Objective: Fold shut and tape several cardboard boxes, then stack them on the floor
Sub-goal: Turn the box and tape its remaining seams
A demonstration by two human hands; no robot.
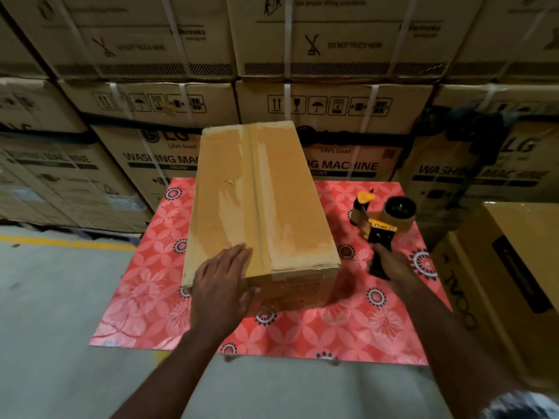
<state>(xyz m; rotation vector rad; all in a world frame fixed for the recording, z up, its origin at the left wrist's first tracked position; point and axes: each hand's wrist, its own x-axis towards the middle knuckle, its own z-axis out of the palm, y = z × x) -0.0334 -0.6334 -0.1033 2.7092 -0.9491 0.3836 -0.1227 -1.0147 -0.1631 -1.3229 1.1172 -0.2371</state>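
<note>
Taped brown cardboard box (260, 204) lies under the flat, spread left hand (222, 285); right hand (391, 263) grips a yellow-black tape dispenser (382, 225); cartons behind (341, 137) read "LG WASHING MACHINE".

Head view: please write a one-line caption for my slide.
The left hand rests flat on a taped box on a red table while the right hand grips a tape gun.

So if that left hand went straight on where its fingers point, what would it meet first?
The left hand lies flat on the box. Going straight on, its fingers would likely cross the tape strip along the box's middle first, then slide on over the top.
</note>
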